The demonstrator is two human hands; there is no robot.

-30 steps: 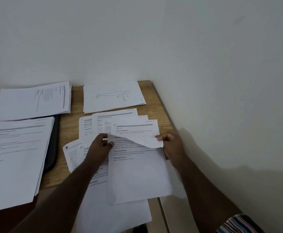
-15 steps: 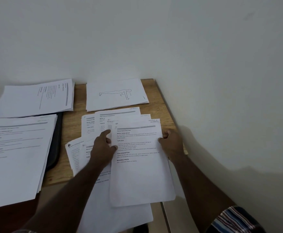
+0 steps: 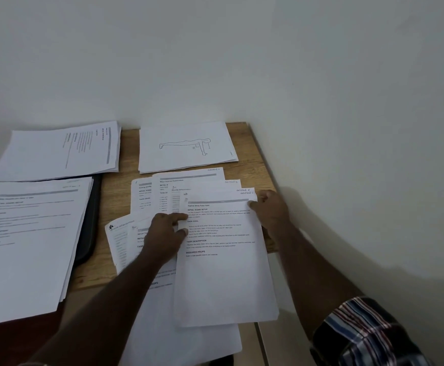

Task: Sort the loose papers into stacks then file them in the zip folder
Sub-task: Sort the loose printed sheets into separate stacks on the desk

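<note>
Head view, near edge: a striped sleeve (image 3: 360, 331) shows at lower right, on the right forearm. A printed top sheet (image 3: 223, 260) lies flat on a fanned pile of loose papers (image 3: 168, 191), its lower part overhanging the front edge of the wooden table (image 3: 115, 196). The left hand (image 3: 166, 235) rests on the pile, fingertips touching the top sheet's left margin, fingers spread and not closed on anything. The right hand (image 3: 271, 212) is at the sheet's upper right corner, thumb on its face; whether the fingers pinch it from beneath cannot be told. The hands are apart, one on each side of the sheet.

To the left, a thick stack of text pages (image 3: 28, 241) lies on the dark zip folder (image 3: 91, 228), covering most of it.

Farther back, against the wall, a second stack (image 3: 57, 151) lies rotated sideways at left. Beside it, a stack topped by a line drawing of a figure in a plank pose (image 3: 186, 146).
</note>
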